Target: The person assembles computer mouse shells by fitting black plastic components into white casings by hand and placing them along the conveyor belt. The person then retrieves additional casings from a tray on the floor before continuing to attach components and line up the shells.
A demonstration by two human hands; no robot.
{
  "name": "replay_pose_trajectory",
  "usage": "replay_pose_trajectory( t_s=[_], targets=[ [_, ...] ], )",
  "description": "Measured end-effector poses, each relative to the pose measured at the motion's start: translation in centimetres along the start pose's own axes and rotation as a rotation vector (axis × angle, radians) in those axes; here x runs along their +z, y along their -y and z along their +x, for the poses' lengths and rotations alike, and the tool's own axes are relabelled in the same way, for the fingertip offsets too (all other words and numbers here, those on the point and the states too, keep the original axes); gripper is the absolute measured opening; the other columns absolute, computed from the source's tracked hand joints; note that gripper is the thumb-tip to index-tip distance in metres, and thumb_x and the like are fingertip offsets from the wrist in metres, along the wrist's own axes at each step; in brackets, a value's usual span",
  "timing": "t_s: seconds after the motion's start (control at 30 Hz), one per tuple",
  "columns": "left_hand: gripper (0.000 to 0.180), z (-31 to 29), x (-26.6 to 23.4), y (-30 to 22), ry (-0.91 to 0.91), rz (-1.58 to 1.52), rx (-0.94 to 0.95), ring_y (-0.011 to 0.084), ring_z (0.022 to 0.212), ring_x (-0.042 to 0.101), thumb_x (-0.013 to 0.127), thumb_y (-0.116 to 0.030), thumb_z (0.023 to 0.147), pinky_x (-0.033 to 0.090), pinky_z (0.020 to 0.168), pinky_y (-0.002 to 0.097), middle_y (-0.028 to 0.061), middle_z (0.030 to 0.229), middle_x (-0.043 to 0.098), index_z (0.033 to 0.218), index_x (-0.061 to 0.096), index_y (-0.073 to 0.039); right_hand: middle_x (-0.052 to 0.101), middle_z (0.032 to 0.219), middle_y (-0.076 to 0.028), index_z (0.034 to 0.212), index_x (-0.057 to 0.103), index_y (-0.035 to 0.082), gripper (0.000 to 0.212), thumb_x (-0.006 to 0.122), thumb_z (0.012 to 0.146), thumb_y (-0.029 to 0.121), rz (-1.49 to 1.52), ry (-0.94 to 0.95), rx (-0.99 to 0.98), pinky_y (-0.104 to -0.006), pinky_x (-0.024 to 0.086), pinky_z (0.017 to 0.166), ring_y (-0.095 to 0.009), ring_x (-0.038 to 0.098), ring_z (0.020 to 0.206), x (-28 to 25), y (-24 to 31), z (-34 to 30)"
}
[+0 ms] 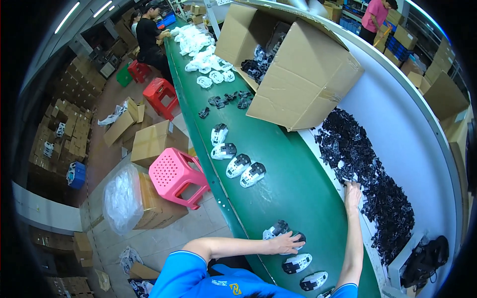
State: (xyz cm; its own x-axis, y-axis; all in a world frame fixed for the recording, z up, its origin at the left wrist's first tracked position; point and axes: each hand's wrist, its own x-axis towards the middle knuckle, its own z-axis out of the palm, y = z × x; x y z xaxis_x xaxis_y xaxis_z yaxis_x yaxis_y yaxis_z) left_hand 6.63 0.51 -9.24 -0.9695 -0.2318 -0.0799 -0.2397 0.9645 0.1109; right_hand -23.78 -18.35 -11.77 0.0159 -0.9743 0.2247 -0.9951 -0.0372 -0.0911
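Observation:
My left hand (287,243) rests over a white-and-black computer mouse shell (299,237), its fingers curved onto it and partly covering it. Just beyond lies another mouse shell (276,229), and nearer to me are further ones, such as this white shell with a black end (297,263). Stretched out to the right, my right hand (353,193) has its fingertips pinched together at the left edge of a heap of small black plastic parts (370,169). Whatever lies between those fingertips is too small to make out.
A large open cardboard box (308,74) holding black parts stands on the green work surface (293,193). Several mouse shells (238,165), black pieces (226,99) and white shells (194,42) lie farther along. Pink (174,171) and red stools (160,95) line the left side. Other people work beyond.

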Motion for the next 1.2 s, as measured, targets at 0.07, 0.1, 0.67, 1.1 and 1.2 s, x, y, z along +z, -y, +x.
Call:
replay_pose_trajectory(
  t_s=[0.07,0.1,0.67,1.1,1.2],
  targets=[
    [0.022,0.5,-0.4,0.7,-0.062,0.039,0.061,0.0246,0.115,0.040,0.052,-0.025,0.088,0.038,0.071,0.0322,0.0018,0.136,0.038,0.105,0.060,-0.035,0.061,0.088,-0.010,0.090,0.067,0.010,0.021,0.070,0.069,0.008,0.024,-0.015,-0.020,-0.0416,0.053,0.070,-0.030,0.059,0.088,-1.2,0.5,0.2],
    [0.022,0.8,-0.6,0.7,-0.061,0.036,0.067,0.0246,0.115,0.040,0.052,-0.025,0.088,0.038,0.071,0.0322,0.0018,0.136,0.038,0.105,0.060,-0.035,0.061,0.089,-0.011,0.089,0.066,0.010,0.021,0.070,0.069,0.008,-0.060,-0.020,-0.025,-0.0413,0.053,0.069,-0.030,0.059,0.087,-0.2,0.5,0.3],
    [0.059,-2.4,-13.3,4.9,-0.736,-1.781,-0.652,0.0283,0.113,0.056,0.067,-0.017,0.080,0.046,0.096,0.0391,0.0149,0.122,0.050,0.128,0.036,0.000,0.065,0.105,-0.005,0.120,0.058,0.005,0.059,0.077,0.075,0.040,1.377,0.371,0.890,-0.0317,0.054,0.071,-0.016,0.065,0.090,-3.3,-1.2,2.8],
    [0.069,-7.0,-18.6,0.7,-0.726,-2.122,-0.783,0.0259,0.097,0.062,0.057,-0.042,0.086,0.056,0.068,0.0377,0.0192,0.119,0.056,0.135,0.035,0.001,0.061,0.110,-0.013,0.107,0.052,0.004,0.021,0.055,0.094,0.020,2.259,0.524,0.501,-0.0272,0.060,0.053,-0.018,0.067,0.085,-15.3,5.6,-3.5],
    [0.061,-7.5,-20.2,0.3,-0.565,-2.120,-0.754,0.0202,0.087,0.062,0.047,-0.045,0.092,0.055,0.059,0.0313,0.0165,0.111,0.058,0.132,0.039,0.001,0.061,0.099,-0.011,0.110,0.048,0.003,0.025,0.055,0.094,0.021,2.314,0.554,0.349,-0.0288,0.059,0.049,-0.017,0.064,0.074,-22.9,9.4,-8.6]
  ],
)
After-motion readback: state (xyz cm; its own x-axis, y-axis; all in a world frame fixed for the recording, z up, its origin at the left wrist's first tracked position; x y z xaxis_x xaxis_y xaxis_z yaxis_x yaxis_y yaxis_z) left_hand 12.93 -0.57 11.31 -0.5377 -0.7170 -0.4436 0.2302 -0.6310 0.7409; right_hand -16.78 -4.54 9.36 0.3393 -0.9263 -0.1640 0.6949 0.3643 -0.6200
